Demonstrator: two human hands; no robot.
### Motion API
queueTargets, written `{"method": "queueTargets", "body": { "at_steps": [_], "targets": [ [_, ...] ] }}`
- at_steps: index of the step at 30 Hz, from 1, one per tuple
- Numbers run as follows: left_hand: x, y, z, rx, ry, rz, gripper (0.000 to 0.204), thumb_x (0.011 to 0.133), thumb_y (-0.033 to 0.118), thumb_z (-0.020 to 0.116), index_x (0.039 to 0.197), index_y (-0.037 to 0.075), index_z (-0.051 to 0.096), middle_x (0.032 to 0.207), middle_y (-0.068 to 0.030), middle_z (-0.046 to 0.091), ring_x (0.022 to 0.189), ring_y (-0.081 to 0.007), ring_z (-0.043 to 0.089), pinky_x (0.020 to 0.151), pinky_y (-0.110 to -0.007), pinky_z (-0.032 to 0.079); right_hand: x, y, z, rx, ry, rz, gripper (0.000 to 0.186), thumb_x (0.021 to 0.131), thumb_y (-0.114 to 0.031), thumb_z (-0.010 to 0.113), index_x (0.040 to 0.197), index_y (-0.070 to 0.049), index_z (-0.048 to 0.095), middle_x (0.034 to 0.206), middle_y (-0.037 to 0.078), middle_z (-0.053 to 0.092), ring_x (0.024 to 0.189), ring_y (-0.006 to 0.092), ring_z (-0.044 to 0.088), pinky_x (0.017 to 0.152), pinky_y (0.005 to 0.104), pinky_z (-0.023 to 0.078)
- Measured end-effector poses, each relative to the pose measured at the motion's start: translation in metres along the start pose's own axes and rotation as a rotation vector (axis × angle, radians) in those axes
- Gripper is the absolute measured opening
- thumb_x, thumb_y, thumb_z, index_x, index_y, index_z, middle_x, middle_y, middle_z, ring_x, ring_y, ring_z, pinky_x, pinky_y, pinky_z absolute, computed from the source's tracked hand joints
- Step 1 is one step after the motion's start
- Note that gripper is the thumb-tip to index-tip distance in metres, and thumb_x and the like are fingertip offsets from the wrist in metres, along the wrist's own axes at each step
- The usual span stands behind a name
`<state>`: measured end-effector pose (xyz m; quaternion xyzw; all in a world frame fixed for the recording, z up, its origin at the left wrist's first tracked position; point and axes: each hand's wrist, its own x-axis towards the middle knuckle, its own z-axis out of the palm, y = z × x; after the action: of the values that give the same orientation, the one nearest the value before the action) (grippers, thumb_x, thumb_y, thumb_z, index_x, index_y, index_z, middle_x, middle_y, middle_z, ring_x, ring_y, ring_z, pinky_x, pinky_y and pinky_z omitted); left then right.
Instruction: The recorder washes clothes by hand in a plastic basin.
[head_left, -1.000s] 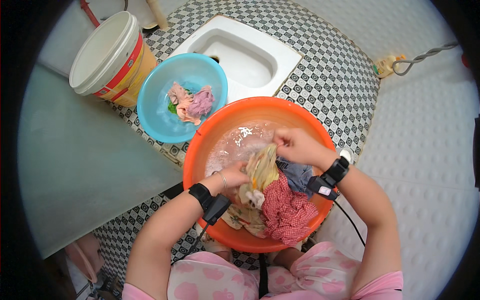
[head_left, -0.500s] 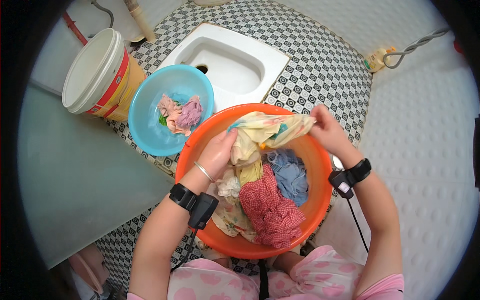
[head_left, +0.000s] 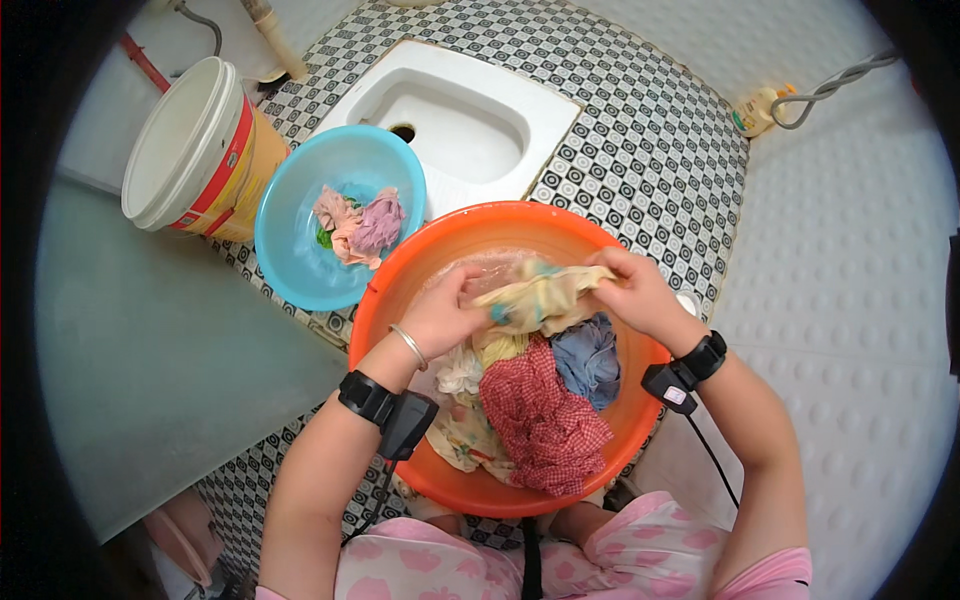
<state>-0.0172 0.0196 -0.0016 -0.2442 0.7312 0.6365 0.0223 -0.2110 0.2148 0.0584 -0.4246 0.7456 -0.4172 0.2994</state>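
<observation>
My left hand is closed on the left end of a pale yellow patterned cloth, blurred by motion, and my right hand pinches its right end. The cloth hangs low inside the orange tub, over sudsy water. Beneath and in front of it lie a red checked garment, a blue cloth, a white crumpled piece and a light patterned fabric. Both wrists wear black strapped devices with cables.
A blue basin with pink, lilac and green items stands back left beside a large bucket. Behind are a white squat toilet and patterned floor tiles. A frosted panel is left; a bottle stands by the right wall.
The yellow cloth was bunched in the tub, rose stretched between my hands half a second ago, and is now lowered again. My right hand came down; the view also shifted.
</observation>
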Motion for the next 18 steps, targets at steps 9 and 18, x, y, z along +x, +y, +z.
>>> {"method": "queueTargets", "body": {
  "at_steps": [9,18],
  "targets": [
    [-0.032,-0.090,0.048,0.649,-0.312,-0.355,0.043,0.079,0.031,0.061,0.117,0.011,0.060,0.122,-0.0238,0.050,0.110,-0.0350,0.051,0.092,-0.042,0.043,-0.020,0.013,0.031,-0.439,-0.147,0.019,0.052,0.075,-0.021,0.069,0.119,-0.005,0.048,0.115,0.020,0.052,0.107,0.0358,0.052,0.090,0.0390,0.045],
    [-0.024,-0.043,0.016,-0.094,-0.188,-0.436,0.024,0.085,0.027,0.052,0.086,0.004,0.058,0.072,-0.0060,0.058,0.073,-0.0193,0.058,0.071,-0.030,0.047,-0.033,0.022,0.044,-0.400,-0.352,0.118,0.042,0.079,-0.022,0.065,0.115,-0.003,0.053,0.109,0.020,0.057,0.102,0.0355,0.056,0.090,0.0383,0.045]
  ]
}}
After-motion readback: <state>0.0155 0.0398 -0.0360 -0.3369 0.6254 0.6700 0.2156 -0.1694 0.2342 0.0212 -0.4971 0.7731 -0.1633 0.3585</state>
